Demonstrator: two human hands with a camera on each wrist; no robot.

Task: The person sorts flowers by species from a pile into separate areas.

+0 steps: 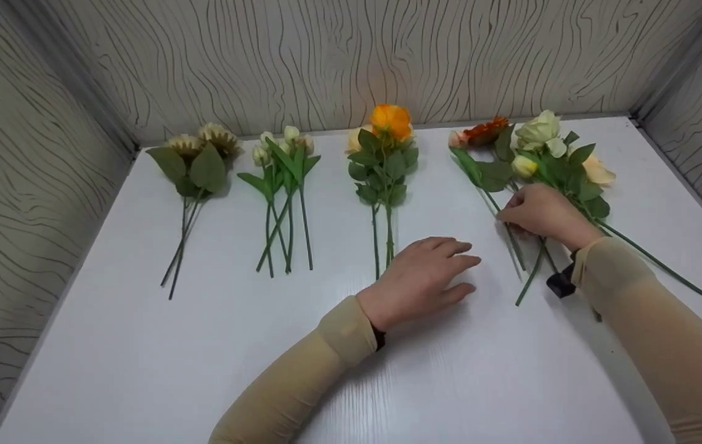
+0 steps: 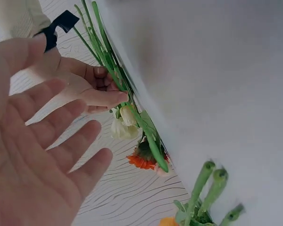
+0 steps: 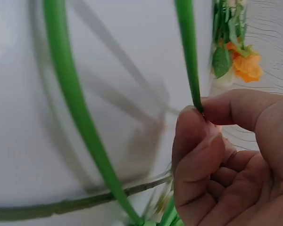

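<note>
White, wood-grained and matte, the counter [image 1: 215, 345] carries five groups of artificial flowers laid in a row with their green plastic stems pointing toward the person. The right hand [image 1: 542, 213] rests on the rightmost group, a loose mixed bunch of cream, pale yellow, peach and orange blooms [image 1: 542, 154], near the counter's far right corner. From the head view the hand only covers the crossing stems; the right wrist view shows the thumb and forefinger [image 3: 198, 136] pinching one thin green stem [image 3: 188, 52], the other fingers curled into the palm, while a second, thicker green stem [image 3: 75, 108] runs beside it, out of the grip. The left wrist view shows the same pinch from the side, fingertips closed on the stems just below a small cream bud [image 2: 127, 115] and an orange gerbera head [image 2: 144, 160].

The left hand [image 1: 424, 274] lies palm down on the bare counter between the mixed bunch and the orange rose pair with broad green leaves [image 1: 387, 154], holding nothing; its own wrist camera shows the fingers [image 2: 61, 141] spread and relaxed. Further left lie a cluster of white-green buds on slim stems [image 1: 283, 179] and two tan sunflower-like heads with large leaves [image 1: 199, 154], well apart from both hands.
</note>
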